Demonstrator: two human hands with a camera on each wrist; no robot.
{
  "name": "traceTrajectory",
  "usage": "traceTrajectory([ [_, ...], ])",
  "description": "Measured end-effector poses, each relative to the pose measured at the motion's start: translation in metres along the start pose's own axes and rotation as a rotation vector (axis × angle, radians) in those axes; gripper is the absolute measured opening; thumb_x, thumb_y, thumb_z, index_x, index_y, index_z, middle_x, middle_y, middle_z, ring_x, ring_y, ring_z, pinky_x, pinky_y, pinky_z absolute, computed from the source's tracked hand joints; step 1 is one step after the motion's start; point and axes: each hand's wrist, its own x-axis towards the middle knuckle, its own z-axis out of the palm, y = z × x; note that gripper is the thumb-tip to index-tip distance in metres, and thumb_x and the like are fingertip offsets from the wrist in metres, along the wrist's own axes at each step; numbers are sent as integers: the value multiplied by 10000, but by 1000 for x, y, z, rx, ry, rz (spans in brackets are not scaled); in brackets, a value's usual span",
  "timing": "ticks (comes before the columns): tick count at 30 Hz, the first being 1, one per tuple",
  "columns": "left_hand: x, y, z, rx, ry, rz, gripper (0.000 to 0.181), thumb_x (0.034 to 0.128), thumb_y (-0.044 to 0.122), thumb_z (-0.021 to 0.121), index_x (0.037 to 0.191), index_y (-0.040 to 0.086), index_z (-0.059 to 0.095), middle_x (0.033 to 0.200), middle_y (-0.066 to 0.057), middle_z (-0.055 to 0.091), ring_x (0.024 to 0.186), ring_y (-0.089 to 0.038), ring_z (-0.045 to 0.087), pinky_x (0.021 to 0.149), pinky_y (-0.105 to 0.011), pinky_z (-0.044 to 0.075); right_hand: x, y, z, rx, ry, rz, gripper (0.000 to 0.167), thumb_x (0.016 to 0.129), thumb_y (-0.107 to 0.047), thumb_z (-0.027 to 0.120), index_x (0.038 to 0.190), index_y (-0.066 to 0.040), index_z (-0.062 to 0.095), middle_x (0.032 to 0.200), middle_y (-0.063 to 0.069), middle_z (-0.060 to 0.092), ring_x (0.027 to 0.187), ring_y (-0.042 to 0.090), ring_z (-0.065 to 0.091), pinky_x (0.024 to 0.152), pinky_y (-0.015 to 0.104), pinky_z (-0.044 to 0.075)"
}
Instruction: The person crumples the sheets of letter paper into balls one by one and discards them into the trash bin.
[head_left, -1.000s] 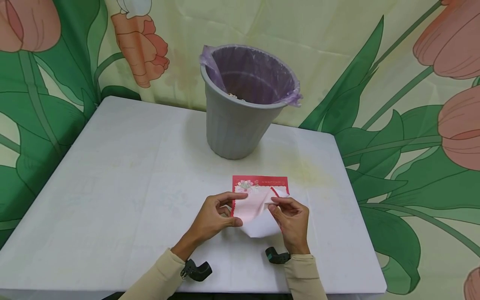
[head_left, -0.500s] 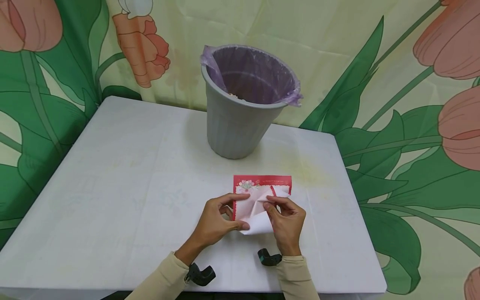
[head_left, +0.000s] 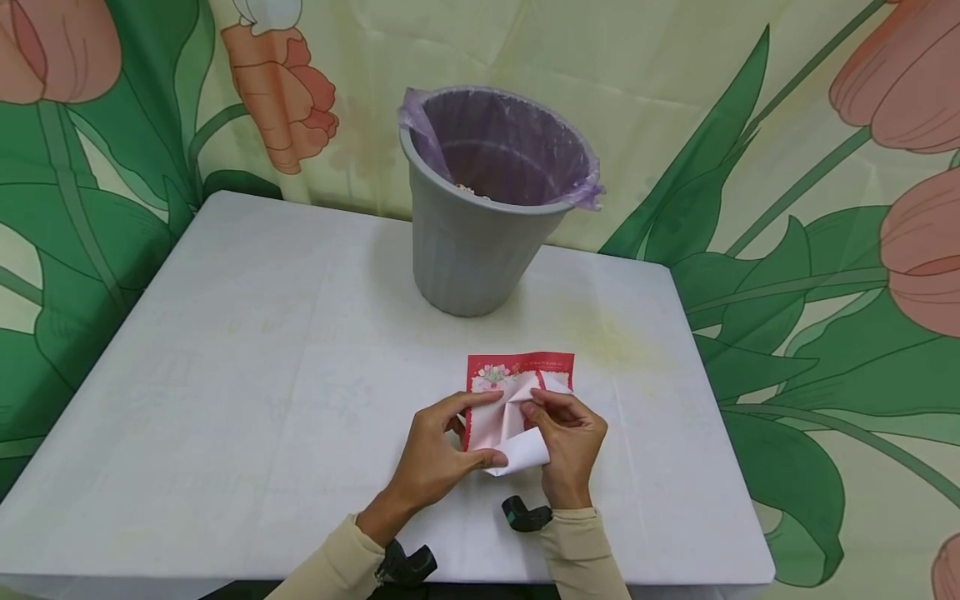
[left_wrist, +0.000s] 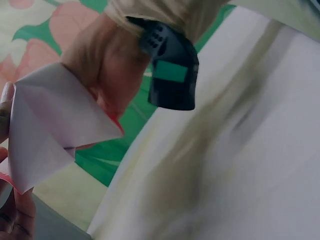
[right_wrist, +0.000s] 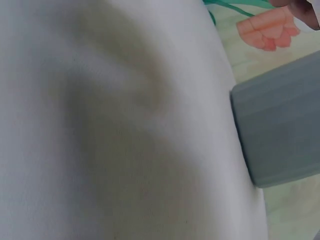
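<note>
A sheet of paper (head_left: pixel 491 421), red-bordered and flower-printed with a white back, is held partly folded over above the table's front half. My left hand (head_left: pixel 435 450) grips its left side, thumb below and fingers above. Opposite, my right hand (head_left: pixel 573 446) pinches the folded-in part of the sheet between thumb and index finger. In the left wrist view the paper (left_wrist: pixel 55 120) shows its pale back with creases, and the right hand (left_wrist: pixel 115 70) is behind it. Only a bit of a hand (right_wrist: pixel 302 11) enters the right wrist view, at the top right corner.
A grey trash bin (head_left: pixel 480 258) with a purple liner (head_left: pixel 517 150) stands at the table's back, beyond the paper. Some small scraps show inside it. The white-covered table (head_left: pixel 225 375) meets a flower-printed curtain (head_left: pixel 637 67) behind. Black cameras sit on both wrists.
My right hand has moved left and slightly toward the left hand, drawing the paper's right side and lower corner inward. The fold has grown narrower. The bin has stayed put.
</note>
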Motion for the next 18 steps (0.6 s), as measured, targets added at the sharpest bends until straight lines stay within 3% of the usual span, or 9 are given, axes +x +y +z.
traceTrajectory([
  [4,-2,1,3,14,6,20,718,734,276,986,1391,212,704,1277,16,747,946,-126,623,687,-237,573,-1,-1,5,29,47,22,261,815,49,887,1020,156,765,852,24,822,715,112,742,671,305,655],
  [13,-7,-1,7,-10,4,-24,635,813,290,940,1394,224,691,1283,-10,729,927,-164,643,714,-251,590,-2,-4,17,59,147,79,273,791,114,872,1025,182,748,831,-9,821,696,101,715,650,232,631],
  [18,-9,-3,1,-93,-46,-85,764,742,220,982,1435,258,661,1358,21,690,1019,-164,645,767,-263,606,-3,-3,22,42,172,84,254,787,121,870,1010,170,758,822,-5,820,696,98,710,651,212,611],
])
